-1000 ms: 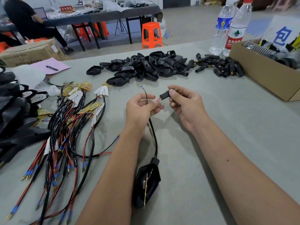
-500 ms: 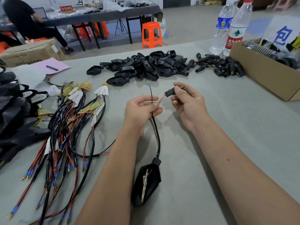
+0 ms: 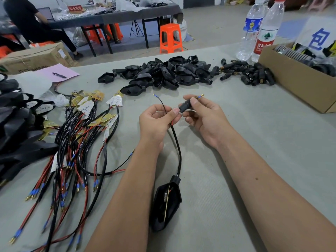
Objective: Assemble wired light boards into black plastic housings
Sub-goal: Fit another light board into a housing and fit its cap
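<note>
1. Above the middle of the counter [image 3: 236, 124], the left hand [image 3: 156, 120] is pinching the cable [image 3: 177, 142] between thumb and fingers, and the right hand [image 3: 201, 115] is gripping a small black plug [image 3: 184, 106]; a gold pin is showing past its far end.
2. Nearer the body, the housing [image 3: 166, 206] is lying on the counter with the light board [image 3: 166, 202] standing on edge inside.
3. Judgement: a wire is being threaded through the plug. Keep the cable taut and push straight.
4. The loose black wire [image 3: 160, 100] is sticking up; avoid snagging it.
</note>
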Available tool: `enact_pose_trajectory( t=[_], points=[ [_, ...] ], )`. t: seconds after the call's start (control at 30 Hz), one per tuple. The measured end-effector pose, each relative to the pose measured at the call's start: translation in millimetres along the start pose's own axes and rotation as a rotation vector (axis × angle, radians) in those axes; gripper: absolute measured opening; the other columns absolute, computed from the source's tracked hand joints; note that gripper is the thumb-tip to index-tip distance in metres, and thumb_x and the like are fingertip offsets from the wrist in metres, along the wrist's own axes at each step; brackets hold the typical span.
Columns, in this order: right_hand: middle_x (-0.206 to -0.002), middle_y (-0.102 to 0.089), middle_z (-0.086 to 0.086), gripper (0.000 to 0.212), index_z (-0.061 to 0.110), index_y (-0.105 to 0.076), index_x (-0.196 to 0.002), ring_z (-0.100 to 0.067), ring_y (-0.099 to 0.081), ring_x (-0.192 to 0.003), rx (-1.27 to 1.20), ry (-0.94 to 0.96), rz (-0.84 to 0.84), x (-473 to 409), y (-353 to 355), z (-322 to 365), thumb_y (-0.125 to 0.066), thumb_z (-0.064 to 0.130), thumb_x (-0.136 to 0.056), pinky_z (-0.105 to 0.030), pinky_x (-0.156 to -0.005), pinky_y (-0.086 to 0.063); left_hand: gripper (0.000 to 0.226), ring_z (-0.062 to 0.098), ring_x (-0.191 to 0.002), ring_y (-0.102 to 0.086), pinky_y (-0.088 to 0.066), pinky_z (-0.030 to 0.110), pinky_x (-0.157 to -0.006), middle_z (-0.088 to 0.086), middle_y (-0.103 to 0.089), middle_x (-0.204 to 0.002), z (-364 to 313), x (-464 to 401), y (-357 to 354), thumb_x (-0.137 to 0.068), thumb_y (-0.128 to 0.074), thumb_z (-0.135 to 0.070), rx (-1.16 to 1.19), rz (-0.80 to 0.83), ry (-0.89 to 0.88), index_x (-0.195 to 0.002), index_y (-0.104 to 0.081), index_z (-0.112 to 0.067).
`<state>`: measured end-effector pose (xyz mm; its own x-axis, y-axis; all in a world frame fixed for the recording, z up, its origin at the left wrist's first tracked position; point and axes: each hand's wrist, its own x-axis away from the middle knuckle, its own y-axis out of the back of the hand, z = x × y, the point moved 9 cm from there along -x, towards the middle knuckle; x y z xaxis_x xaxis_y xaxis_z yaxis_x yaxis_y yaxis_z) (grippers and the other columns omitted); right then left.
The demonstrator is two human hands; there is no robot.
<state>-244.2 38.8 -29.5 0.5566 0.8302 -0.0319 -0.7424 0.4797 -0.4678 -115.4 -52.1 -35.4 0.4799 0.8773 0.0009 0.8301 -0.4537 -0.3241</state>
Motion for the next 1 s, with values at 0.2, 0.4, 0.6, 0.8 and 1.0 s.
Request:
enact_pose_trajectory(
  t=[0.2,0.4,0.6,0.8,1.0],
  points=[
    [-0.094,-0.075,-0.015,0.029,0.004,-0.069,-0.11,-0.016,-0.066,-0.066,-0.006,-0.002,-0.042,0.7,1.4,-0.4,-0.046,0.022,-0.11,-0.022,-0.058,-0.052,0.009,0.021,-0.074,-0.073,-0.06,0.024,-0.076,0.011,-0.072,-0.078,-0.4,1.1,-2.7,-0.089,-0.074,0.002,0.0,0.024,0.024,-0.084,-0.067,-0.001],
    [-0.092,-0.071,-0.022,0.026,0.009,-0.07,-0.111,-0.016,-0.059,-0.062,-0.017,0.044,-0.156,1.4,11.8,4.5,-0.045,0.015,-0.111,-0.022,-0.056,-0.05,0.014,0.025,-0.087,-0.073,-0.06,0.033,-0.083,0.008,-0.075,-0.091,-7.9,-0.4,3.1,-0.104,-0.056,-0.009,0.238,-0.046,0.042,-0.096,-0.067,-0.006],
    [-0.092,-0.07,-0.022,0.027,0.011,-0.07,-0.116,-0.015,-0.059,-0.06,-0.053,0.041,-0.178,1.1,15.5,4.6,-0.045,0.016,-0.111,-0.021,-0.055,-0.05,0.011,0.014,-0.062,-0.067,-0.057,0.025,-0.062,0.002,-0.073,-0.083,-18.2,-4.6,28.0,-0.103,-0.058,-0.009,0.275,-0.181,0.019,-0.103,-0.069,-0.011],
    [-0.096,-0.068,-0.024,0.027,0.01,-0.07,-0.117,-0.014,-0.059,-0.06,-0.081,0.027,-0.18,0.3,17.4,2.7,-0.045,0.018,-0.111,-0.021,-0.055,-0.05,0.021,0.009,-0.052,-0.056,-0.049,0.021,-0.056,-0.002,-0.066,-0.076,-23.4,-1.6,17.7,-0.105,-0.055,-0.012,-0.095,-0.106,-0.078,-0.097,-0.074,-0.015],
    [-0.099,-0.066,-0.026,0.027,0.008,-0.07,-0.116,-0.015,-0.059,-0.059,-0.126,0.01,-0.201,-0.2,20.4,2.0,-0.045,0.018,-0.111,-0.02,-0.054,-0.05,0.01,0.01,-0.048,-0.056,-0.043,0.021,-0.048,-0.004,-0.069,-0.074,-33.0,-3.1,16.1,-0.1,-0.064,-0.015,-0.283,-0.08,-0.218,-0.094,-0.073,-0.013]
  ],
)
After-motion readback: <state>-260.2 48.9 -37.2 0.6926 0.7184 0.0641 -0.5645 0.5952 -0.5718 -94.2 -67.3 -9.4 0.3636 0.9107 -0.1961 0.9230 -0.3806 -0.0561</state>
